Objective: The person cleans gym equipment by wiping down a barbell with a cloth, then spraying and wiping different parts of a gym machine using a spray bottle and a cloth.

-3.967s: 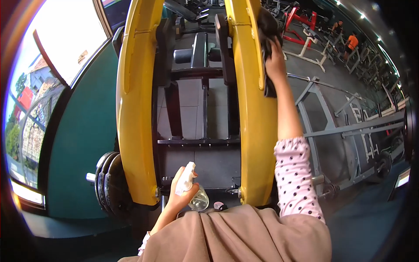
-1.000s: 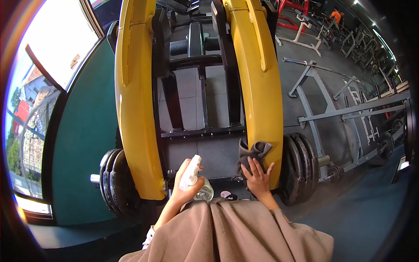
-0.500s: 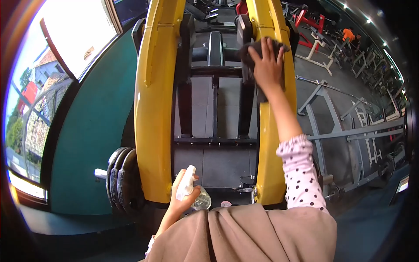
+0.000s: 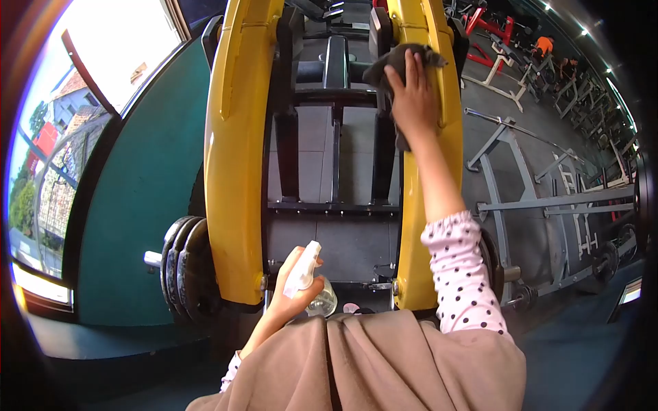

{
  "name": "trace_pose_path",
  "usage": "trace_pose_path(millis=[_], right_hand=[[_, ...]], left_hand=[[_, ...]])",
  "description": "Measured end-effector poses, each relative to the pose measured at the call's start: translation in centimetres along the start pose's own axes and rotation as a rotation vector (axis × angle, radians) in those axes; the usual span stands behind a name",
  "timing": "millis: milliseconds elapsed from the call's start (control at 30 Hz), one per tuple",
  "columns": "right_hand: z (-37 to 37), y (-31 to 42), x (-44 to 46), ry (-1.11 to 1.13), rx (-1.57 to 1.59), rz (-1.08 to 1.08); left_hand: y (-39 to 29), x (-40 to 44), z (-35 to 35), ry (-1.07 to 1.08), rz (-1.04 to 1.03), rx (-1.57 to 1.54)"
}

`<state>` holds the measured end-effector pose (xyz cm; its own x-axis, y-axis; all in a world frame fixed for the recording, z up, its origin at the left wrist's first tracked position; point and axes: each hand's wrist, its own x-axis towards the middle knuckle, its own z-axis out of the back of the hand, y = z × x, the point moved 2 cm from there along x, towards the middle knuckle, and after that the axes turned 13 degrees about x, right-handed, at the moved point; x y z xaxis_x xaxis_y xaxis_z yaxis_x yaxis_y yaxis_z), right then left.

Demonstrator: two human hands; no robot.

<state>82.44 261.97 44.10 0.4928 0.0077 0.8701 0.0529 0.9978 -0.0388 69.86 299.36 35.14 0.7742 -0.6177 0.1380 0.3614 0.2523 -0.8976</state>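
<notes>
Two yellow machine arms run away from me, the left one (image 4: 236, 171) bare along its length. On the upper part of the right yellow arm (image 4: 417, 253) lies a dark cloth (image 4: 385, 66). My right hand (image 4: 415, 103) presses on this cloth, fingers stretched forward over it. Low in the middle, my left hand (image 4: 290, 294) is wrapped round the white trigger head of a clear spray bottle (image 4: 322, 300). The bottle's lower part is partly hidden behind brown fabric.
Weight plates (image 4: 188, 267) stick out left of the machine, beside a green wall (image 4: 147, 185) and a window. Black crossbars (image 4: 332, 207) join the frame. At the right stands a grey rack (image 4: 507, 164) with a bar. Farther back, a person in orange (image 4: 544, 45) is among gym machines.
Since one second ago, my right hand has moved with the cloth from the near end of the right yellow arm to its upper part. My left hand still holds the bottle.
</notes>
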Motion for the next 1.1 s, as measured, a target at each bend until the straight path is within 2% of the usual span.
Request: trace_pose_path(millis=[233,367,533,667,767,900,1033,1100], right_hand=[[8.1,8.6,-16.7,0.229,-0.045,-0.160],[12.2,11.6,-25.0,0.291,0.023,-0.265],[16.9,13.6,-33.9,0.359,0.263,-0.321],[16.5,12.3,-33.2,0.437,0.252,-0.376],[14.7,10.9,-28.0,0.397,0.208,-0.414],[11.5,6.6,-20.4,0.122,0.098,-0.441],[9.6,1.6,-13.6,0.031,0.037,-0.558],[9.6,1.3,-13.8,0.001,0.048,-0.573]], left_hand=[[-1.4,1.0,-1.7,0.068,-0.078,0.017],[-1.4,1.1,-2.9,0.117,-0.090,0.028],[-1.3,1.2,-4.1,0.129,-0.110,0.027],[-1.9,1.4,-4.3,0.116,-0.090,0.059],[-2.1,1.0,-4.1,0.093,-0.047,0.075],[-2.0,0.3,-3.6,0.077,0.034,0.096],[-1.3,-0.9,-3.2,0.048,0.051,0.118],[-1.2,-1.4,-3.1,0.060,0.069,0.138]])
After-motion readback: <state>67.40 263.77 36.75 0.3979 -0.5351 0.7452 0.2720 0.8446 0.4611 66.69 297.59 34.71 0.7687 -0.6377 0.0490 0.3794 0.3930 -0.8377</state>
